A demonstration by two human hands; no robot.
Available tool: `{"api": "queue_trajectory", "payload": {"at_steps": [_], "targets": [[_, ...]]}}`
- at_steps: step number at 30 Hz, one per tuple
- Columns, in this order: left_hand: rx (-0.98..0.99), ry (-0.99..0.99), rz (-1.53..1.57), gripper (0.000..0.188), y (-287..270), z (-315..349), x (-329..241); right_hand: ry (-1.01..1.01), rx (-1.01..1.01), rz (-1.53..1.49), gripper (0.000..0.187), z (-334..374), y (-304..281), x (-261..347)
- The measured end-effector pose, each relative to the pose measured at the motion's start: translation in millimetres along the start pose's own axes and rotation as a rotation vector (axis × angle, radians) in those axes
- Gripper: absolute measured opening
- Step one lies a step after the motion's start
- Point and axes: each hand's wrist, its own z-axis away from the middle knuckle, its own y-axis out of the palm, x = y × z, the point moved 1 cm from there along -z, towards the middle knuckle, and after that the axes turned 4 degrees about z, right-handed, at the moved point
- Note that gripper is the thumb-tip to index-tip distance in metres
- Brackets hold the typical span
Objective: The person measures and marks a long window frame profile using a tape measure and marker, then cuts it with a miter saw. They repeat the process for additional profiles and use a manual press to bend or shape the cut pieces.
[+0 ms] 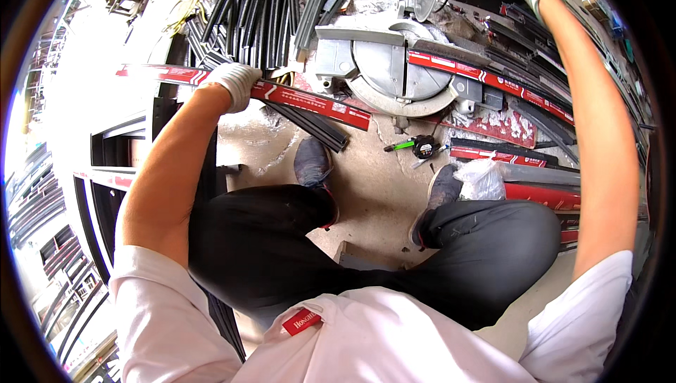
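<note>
You sit in a workshop: a cut-off saw [424, 80] stands on the floor [373, 196] at upper centre, dark long profiles [246, 20] lie heaped at upper left, and a tape measure [425, 147] rests right of centre

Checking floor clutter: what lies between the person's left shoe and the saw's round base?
The head view shows two bar ends between them: the red-labelled bar in the left hand, and a black bar nearer the shoe.
</note>
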Motion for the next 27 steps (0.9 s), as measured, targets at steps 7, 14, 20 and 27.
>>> {"api": "queue_trajectory", "payload": {"at_steps": [7,14,20,27], "targets": [[-0.028,-0.128,0.050,0.028,-47,60,-23,-0.304,-0.308,0.413,0.050,122,-23,12],[-0.246,-0.363,0.168,0.026,-109,124,-19,-0.438,-0.125,-0.082,0.035,266,-96,69],[-0.526,-0.646,0.212,0.030,-103,234,5,-0.572,0.167,-0.288,0.026,349,-73,116],[-0.489,-0.971,0.513,0.035,-34,379,5,-0.737,0.372,-0.350,0.020,380,-63,140]]}}
